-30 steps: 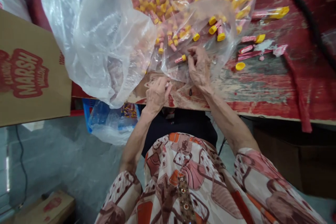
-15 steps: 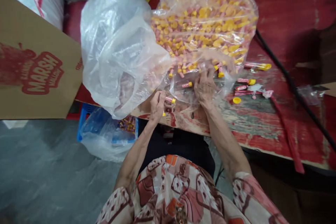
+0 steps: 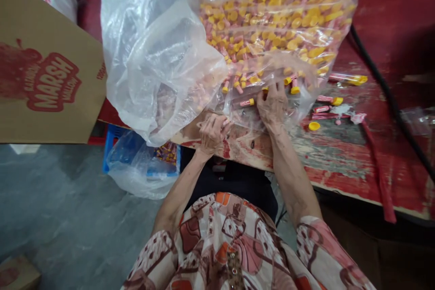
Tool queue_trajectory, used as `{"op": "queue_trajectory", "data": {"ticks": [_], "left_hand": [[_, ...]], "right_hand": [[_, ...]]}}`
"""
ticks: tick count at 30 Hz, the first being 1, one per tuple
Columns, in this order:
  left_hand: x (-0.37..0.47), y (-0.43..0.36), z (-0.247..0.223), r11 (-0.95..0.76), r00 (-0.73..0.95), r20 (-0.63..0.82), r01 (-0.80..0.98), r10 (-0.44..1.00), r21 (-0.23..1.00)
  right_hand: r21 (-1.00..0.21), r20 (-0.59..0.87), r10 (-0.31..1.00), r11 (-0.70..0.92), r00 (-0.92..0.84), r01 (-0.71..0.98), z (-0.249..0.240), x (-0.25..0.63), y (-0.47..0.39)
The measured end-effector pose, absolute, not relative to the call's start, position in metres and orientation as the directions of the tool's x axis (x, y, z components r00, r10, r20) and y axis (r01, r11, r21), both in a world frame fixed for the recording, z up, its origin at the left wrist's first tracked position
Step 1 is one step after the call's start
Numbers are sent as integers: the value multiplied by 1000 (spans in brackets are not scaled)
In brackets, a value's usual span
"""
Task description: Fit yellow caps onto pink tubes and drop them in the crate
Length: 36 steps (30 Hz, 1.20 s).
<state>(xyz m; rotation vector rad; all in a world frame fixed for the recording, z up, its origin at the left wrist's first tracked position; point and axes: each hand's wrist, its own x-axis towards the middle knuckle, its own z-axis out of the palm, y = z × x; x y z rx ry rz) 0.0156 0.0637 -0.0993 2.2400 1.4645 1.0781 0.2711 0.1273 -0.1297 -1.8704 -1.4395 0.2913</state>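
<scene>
My left hand (image 3: 212,133) rests over the table's front edge, its fingers curled round small pink tubes; a pale tube end (image 3: 226,122) shows at the fingertips, and how many it holds is hidden. To its right, my right hand (image 3: 274,105) lies in the mouth of a big clear plastic bag (image 3: 238,113), fingers stretched forward and apart, beside a yellow cap (image 3: 265,89). Heaped in that bag are pink tubes with yellow caps (image 3: 272,31). One pink tube with a yellow cap (image 3: 247,102) lies alone between my hands, near the bag's mouth.
A milky plastic bag (image 3: 156,54) bulges at left, next to a printed carton (image 3: 47,72). Below it stands a blue crate (image 3: 109,145) with a bagful of small pieces. Loose tubes (image 3: 326,99), a yellow cap (image 3: 314,126), a red strip (image 3: 379,172) and a black cable (image 3: 390,95) lie at right.
My left hand has turned and closed further, so the yellow caps that showed by its fingers are now hidden. My right hand stays in the bag's mouth. The whole view has shifted slightly.
</scene>
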Motion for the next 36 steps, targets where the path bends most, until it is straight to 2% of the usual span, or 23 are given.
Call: {"op": "queue_trajectory", "data": {"ticks": [5, 10, 13, 16, 21, 28, 31, 34, 36], "left_hand": [[4, 58, -92, -379, 167, 397, 747, 902, 546], [0, 64, -78, -304, 185, 245, 685, 952, 663], [0, 65, -73, -203, 63, 210, 624, 976, 755], [2, 61, -73, -150, -20, 210, 634, 978, 758], [2, 57, -73, -242, 103, 236, 675, 966, 697], [1, 57, -70, -195, 28, 235, 656, 972, 729], [-1, 60, -71, -123, 9, 142, 555, 990, 823], [-6, 63, -72, 104, -146, -65, 275, 987, 956], [-8, 62, -74, 214, -199, -190, 104, 961, 971]], "right_hand": [[-714, 371, 857, 18, 358, 699, -125, 278, 114], [-748, 407, 876, 158, 258, 645, -106, 266, 79], [-731, 420, 903, 274, 95, 624, -103, 249, 68], [-698, 411, 909, 365, -72, 617, -107, 238, 66], [-669, 348, 922, 372, -172, 643, -113, 235, 69], [-695, 350, 927, 352, -133, 627, -114, 238, 68], [-711, 323, 942, 306, -92, 633, -119, 241, 69], [-714, 315, 947, 276, -57, 643, -122, 243, 70], [-710, 321, 945, 279, -56, 646, -122, 243, 70]]}}
